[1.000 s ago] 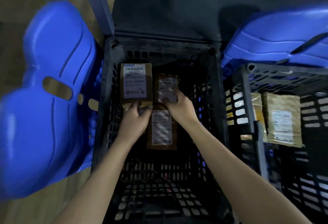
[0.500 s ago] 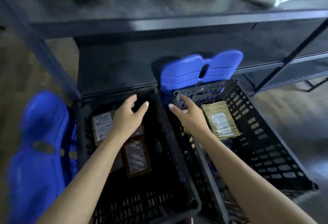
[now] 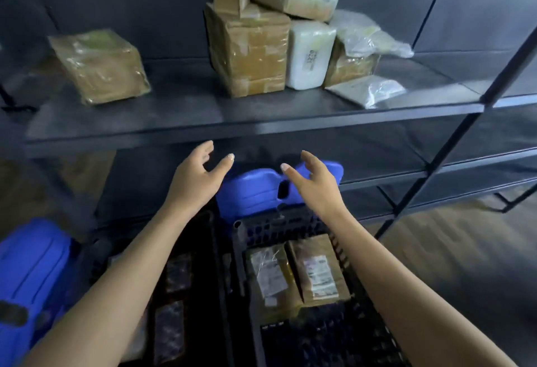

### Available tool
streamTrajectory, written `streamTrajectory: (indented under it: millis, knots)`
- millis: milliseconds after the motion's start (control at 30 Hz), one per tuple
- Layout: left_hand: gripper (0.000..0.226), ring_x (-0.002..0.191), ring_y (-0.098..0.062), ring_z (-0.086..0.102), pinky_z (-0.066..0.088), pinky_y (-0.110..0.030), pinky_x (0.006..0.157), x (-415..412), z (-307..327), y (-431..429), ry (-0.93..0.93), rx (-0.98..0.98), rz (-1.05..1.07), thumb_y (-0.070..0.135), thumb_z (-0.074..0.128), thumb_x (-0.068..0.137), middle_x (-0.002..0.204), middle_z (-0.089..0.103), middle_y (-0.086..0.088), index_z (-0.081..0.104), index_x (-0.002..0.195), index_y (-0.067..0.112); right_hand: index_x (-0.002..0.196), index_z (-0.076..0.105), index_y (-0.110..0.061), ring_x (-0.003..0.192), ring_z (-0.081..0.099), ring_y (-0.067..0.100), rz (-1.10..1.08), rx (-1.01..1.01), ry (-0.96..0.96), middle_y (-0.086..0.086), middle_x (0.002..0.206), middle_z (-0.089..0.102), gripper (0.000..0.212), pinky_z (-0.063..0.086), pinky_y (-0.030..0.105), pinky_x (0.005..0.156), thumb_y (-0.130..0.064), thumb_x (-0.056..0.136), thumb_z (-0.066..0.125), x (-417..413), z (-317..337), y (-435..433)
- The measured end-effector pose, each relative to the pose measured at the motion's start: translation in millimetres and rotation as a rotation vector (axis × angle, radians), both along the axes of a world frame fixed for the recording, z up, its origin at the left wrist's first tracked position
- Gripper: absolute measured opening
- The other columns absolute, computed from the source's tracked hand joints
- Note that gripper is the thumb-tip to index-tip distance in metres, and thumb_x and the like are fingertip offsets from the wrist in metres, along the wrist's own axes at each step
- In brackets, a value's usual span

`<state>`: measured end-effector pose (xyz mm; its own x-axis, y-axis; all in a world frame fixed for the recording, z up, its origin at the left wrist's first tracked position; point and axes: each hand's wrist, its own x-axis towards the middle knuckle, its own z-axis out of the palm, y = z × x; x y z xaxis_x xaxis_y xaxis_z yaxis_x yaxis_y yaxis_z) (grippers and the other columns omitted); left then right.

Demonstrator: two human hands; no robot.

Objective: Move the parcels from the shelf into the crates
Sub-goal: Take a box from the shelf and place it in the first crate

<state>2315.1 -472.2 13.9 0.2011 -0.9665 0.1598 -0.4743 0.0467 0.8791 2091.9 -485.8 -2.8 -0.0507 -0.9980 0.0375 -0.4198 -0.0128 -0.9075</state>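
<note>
My left hand (image 3: 197, 175) and my right hand (image 3: 312, 182) are raised side by side just below the front edge of the dark shelf (image 3: 247, 127), fingers relaxed, holding nothing. On the shelf a taped brown parcel (image 3: 98, 66) stands alone at the left. A larger stack sits in the middle: a big brown box (image 3: 250, 51), a white parcel (image 3: 309, 56) and clear plastic bags (image 3: 367, 92). Below me, the right black crate (image 3: 279, 225) holds two brown labelled parcels (image 3: 318, 270). The left black crate (image 3: 216, 279) holds dark labelled parcels (image 3: 171, 329), partly hidden by my left arm.
Blue plastic lids lean by the crates: one (image 3: 252, 191) behind the right crate, another (image 3: 29, 279) at the far left. The shelf's black metal uprights (image 3: 453, 140) slant down at the right. A lower shelf board runs behind the crates; wooden floor lies to the right.
Both hands let go of the parcels in the left crate and rose out of it toward the shelf edge. The view tilted up from the crates to the shelf.
</note>
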Motion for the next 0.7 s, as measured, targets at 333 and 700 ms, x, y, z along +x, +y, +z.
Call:
streamTrajectory:
  millis: [333,700]
  knots:
    - [0.069,0.131,-0.007,0.041,0.033,-0.031,0.108,-61,50,-55,0.005,-0.057,0.087,0.054,0.058,0.085,0.145,0.043,0.007,0.038,0.142,0.021,0.148,0.037,-0.02,0.134,0.043,0.014,0.094,-0.106,0.019,-0.004,0.15,0.043,0.079,0.039,0.033,0.108,-0.057,0.083,0.064,-66,70,-97]
    - [0.074,0.132,-0.012,0.042,0.033,-0.029,0.106,-31,112,-135,-0.116,-0.122,0.177,0.052,0.06,0.083,0.147,0.042,0.001,0.035,0.144,0.016,0.148,0.034,-0.016,0.134,0.042,0.016,0.123,-0.2,0.047,0.0,0.149,0.043,0.078,0.038,0.029,0.101,-0.053,0.086,0.063,-39,137,-175]
